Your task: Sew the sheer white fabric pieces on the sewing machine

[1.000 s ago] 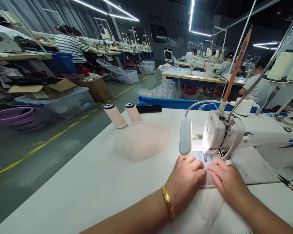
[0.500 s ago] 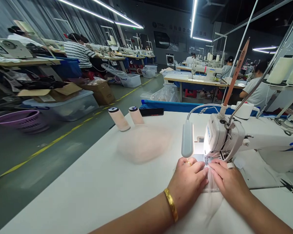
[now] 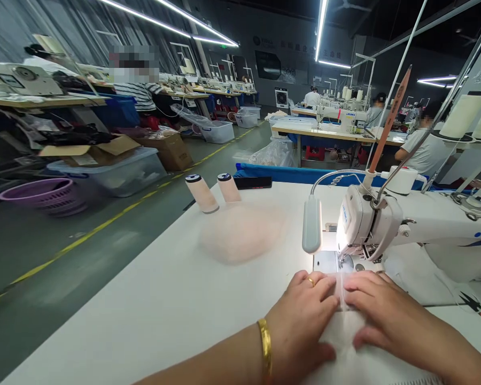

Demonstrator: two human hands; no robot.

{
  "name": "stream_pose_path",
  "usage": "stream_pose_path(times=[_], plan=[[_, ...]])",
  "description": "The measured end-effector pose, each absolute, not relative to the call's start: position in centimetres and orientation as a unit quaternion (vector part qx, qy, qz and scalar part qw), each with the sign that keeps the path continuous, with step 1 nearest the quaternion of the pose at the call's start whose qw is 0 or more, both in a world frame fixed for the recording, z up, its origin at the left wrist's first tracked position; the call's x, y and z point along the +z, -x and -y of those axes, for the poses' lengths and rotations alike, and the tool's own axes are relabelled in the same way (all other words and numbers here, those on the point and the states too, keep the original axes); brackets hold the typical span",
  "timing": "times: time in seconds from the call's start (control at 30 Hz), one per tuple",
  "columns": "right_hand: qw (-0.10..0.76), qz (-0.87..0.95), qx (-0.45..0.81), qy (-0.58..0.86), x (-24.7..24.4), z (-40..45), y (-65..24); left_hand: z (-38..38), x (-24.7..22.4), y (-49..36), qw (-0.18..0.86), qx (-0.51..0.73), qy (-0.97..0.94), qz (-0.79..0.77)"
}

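A thin, sheer white fabric (image 3: 344, 326) lies under both hands, in front of the needle of a white sewing machine (image 3: 355, 222). My left hand (image 3: 304, 315), with a ring and a gold bangle, rests on the fabric's left side, thumb apart from the fingers. On the other side my right hand (image 3: 388, 310) lies with its fingers spread and thumb apart. A narrow ridge in the fabric runs between the hands toward the needle. The metal needle plate (image 3: 324, 261) shows ahead of the fingertips.
A blurred heap of pale pink sheer fabric (image 3: 242, 232) lies left on the white table (image 3: 144, 315). Two thread cones (image 3: 202, 193) stand behind it. A lamp (image 3: 312, 224) hangs beside the machine head. Red-handled snips (image 3: 479, 309) lie at far right. People sit at machines farther back.
Both hands have drawn back from the needle toward me, and their thumbs have moved away from the fingers. The fabric edge has come back too, and more of the needle plate shows.
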State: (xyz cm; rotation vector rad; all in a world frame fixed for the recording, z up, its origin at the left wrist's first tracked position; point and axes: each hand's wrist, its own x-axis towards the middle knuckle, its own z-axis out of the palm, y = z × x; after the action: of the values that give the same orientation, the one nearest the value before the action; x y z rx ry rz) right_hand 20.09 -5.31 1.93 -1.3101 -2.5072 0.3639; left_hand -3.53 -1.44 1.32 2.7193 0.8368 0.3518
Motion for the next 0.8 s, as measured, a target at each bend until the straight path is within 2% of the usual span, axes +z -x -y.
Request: stream_pose_path(times=[0.13,0.27,0.4,0.8], plan=[[0.174,0.864,0.154,0.446,1.9,4.1,-19.9,0.1,-0.3,2.3,0.149,0.198,-0.919,-0.307],[0.288,0.793,0.188,0.504,0.5,3.7,-20.0,-1.6,-0.6,1.0,0.229,0.272,-0.867,-0.349],[0.367,0.730,0.215,0.535,-0.4,3.7,-19.8,-2.9,-0.2,0.5,0.293,0.260,-0.846,-0.362],[0.367,0.749,0.177,0.523,-0.2,3.9,-19.4,-3.5,-0.6,0.5,0.338,0.283,-0.833,-0.335]])
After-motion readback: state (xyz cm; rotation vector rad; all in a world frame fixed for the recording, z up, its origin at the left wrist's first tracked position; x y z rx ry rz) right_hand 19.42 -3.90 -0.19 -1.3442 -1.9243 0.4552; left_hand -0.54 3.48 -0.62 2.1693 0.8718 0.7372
